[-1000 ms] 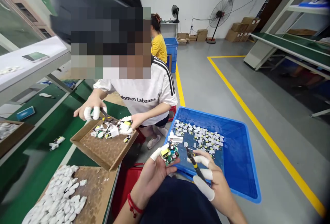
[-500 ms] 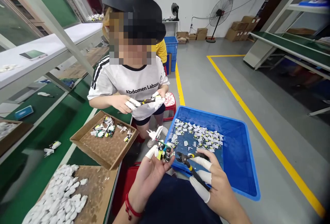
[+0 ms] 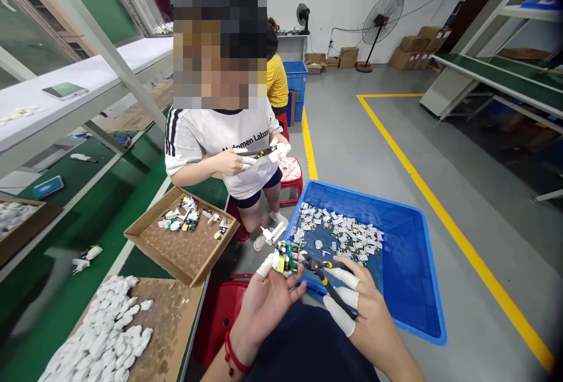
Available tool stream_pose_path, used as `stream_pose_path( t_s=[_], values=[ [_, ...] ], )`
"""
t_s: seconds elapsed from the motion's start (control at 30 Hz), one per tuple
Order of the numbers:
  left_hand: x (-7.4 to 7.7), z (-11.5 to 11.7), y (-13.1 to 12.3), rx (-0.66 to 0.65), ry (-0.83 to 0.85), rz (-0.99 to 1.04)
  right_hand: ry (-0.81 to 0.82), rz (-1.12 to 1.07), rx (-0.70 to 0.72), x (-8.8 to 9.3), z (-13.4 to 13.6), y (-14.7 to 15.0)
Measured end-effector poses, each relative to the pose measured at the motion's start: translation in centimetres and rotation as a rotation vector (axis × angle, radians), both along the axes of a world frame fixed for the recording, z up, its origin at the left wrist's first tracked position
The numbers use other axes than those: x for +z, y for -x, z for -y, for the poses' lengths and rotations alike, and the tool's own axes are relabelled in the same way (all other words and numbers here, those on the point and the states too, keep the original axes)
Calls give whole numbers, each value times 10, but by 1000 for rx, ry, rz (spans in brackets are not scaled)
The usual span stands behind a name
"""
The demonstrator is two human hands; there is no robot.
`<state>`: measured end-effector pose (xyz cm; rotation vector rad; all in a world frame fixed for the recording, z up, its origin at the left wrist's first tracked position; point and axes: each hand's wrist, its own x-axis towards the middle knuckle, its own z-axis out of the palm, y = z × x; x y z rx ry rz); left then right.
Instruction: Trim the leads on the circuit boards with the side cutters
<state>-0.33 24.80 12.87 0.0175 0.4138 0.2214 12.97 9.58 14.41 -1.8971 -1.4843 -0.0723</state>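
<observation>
My left hand [image 3: 271,293], with a white fingertip cover and a red cord bracelet, is closed on a small circuit board [image 3: 289,256]. The board carries green, yellow and dark parts, and a white plug piece [image 3: 273,233] sticks out at its upper left. Black-and-yellow pliers [image 3: 331,286] lie in my right hand [image 3: 367,306], whose fingers, several in white covers, wrap the handles. The plier jaws are at the board's right edge; whether they grip it I cannot tell. Both hands are over my lap, in front of the blue bin.
A blue bin [image 3: 413,264] holds many boards. On the left, a cardboard tray [image 3: 176,262] has several boards, and white pieces [image 3: 101,329] pile on cardboard. A co-worker [image 3: 220,153] opposite also holds pliers. A red stool [image 3: 220,317] stands beside the green bench.
My left hand has turned slightly, bringing the board a little right and closer to the plier jaws. Its lower fingers have opened out. The co-worker's hands have shifted slightly, and the view has moved.
</observation>
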Motion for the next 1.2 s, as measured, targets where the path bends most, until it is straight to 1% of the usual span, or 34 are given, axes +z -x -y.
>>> stream_pose_path(
  t_s=[0.1, 0.17, 0.23, 0.3, 0.37, 0.43, 0.5, 0.57, 0.63, 0.7, 0.77, 0.83, 0.9, 0.97, 1.1, 1.2],
  values=[
    [5, 3, 1, -3, -28, 19, -14, 15, 30, 3, 1, -2],
    [9, 6, 3, 23, -48, 18, -34, 40, 63, 7, 2, -3],
    [12, 9, 6, 46, -104, 4, -60, 57, 71, 11, 3, -3],
    [15, 14, 7, 34, -236, -16, -72, 60, 66, 15, 4, -2],
    [19, 17, 7, 15, -411, -29, -63, 72, 64, 18, 5, -1],
    [23, 18, 7, 23, -567, -38, -43, 94, 74, 21, 7, -1],
    [27, 16, 8, 21, -689, -63, -27, 115, 93, 27, 8, -1],
    [29, 13, 10, 4, -789, -170, -18, 131, 119, 34, 10, -3],
    [30, 9, 13, 8, -858, -337, -13, 153, 146, 42, 12, -5],
    [30, 6, 18, 57, -901, -492, 15, 188, 171, 48, 15, -8],
    [30, 4, 21, 96, -934, -545, 59, 226, 185, 51, 18, -11],
    [30, 3, 24, 104, -972, -496, 87, 273, 195, 53, 22, -13],
    [30, 2, 27, 99, -1022, -408, 78, 321, 208, 56, 24, -15],
    [28, 2, 28, 104, -1059, -378, 67, 372, 222, 60, 23, -15],
    [27, 3, 33, 185, -1005, -421, 30, 490, 232, 69, 19, -12],
    [32, 3, 38, 268, -984, -416, -8, 552, 243, 73, 14, -10]
  ],
)
